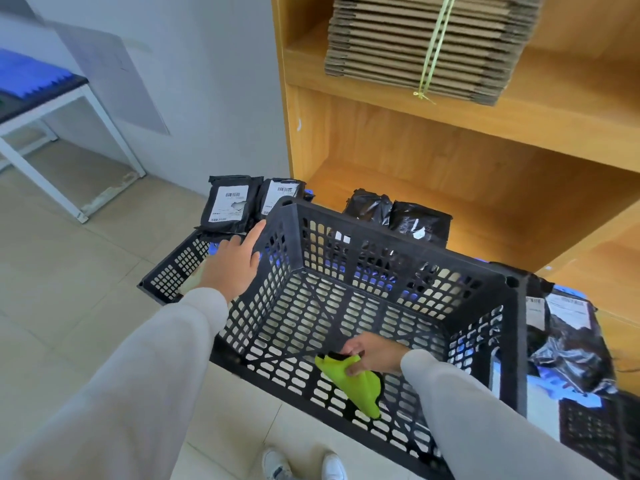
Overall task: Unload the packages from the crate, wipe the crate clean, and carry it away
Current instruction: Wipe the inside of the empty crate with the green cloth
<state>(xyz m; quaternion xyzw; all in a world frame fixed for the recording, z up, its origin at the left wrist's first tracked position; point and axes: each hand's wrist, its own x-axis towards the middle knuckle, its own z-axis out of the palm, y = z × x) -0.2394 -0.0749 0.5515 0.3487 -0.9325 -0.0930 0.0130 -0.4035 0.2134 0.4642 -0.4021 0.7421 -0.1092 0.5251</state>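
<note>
Head view: right hand (372,355) is pinching a green cloth (353,381) against the black crate's (346,244) near inner wall. Left hand (233,263) is lying flat, fingers straight, along the crate's left rim. Beyond, black packages (230,202) are sitting on a second crate (169,275) before the wooden shelf (450,157).

Tied cardboard stack (429,46) on wooden shelf (519,133).
</note>
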